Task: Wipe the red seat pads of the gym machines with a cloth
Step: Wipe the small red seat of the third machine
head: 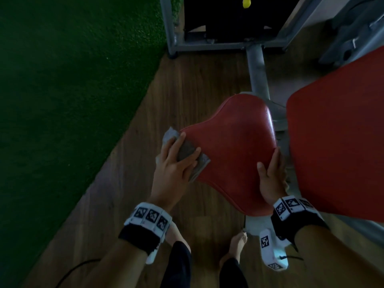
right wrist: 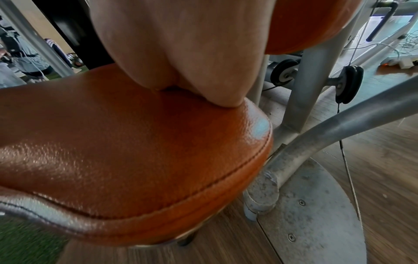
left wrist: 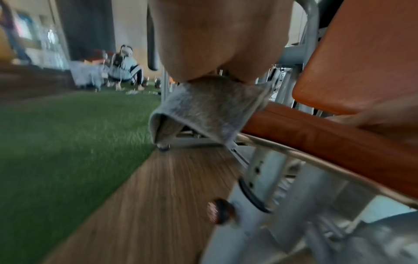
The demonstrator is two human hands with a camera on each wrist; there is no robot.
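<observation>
A red seat pad [head: 228, 152] on a grey post sits in the middle of the head view. My left hand [head: 176, 163] presses a grey cloth [head: 187, 150] onto the seat's left edge with its fingers spread. In the left wrist view the cloth [left wrist: 203, 107] drapes over the edge of the seat [left wrist: 316, 135] below my palm [left wrist: 217, 35]. My right hand [head: 270, 175] grips the seat's right edge, thumb on top and fingers down the side. The right wrist view shows its palm [right wrist: 181, 44] on the seat [right wrist: 135, 142]. A larger red back pad [head: 336, 132] stands at the right.
Green turf [head: 72, 90] borders the wood floor [head: 187, 80] on the left. The grey machine frame [head: 257, 69] and a black weight stack [head: 228, 17] stand beyond the seat. A metal base plate [right wrist: 316, 214] and cable [right wrist: 348, 169] lie right of it. A person [left wrist: 124, 67] sits far off.
</observation>
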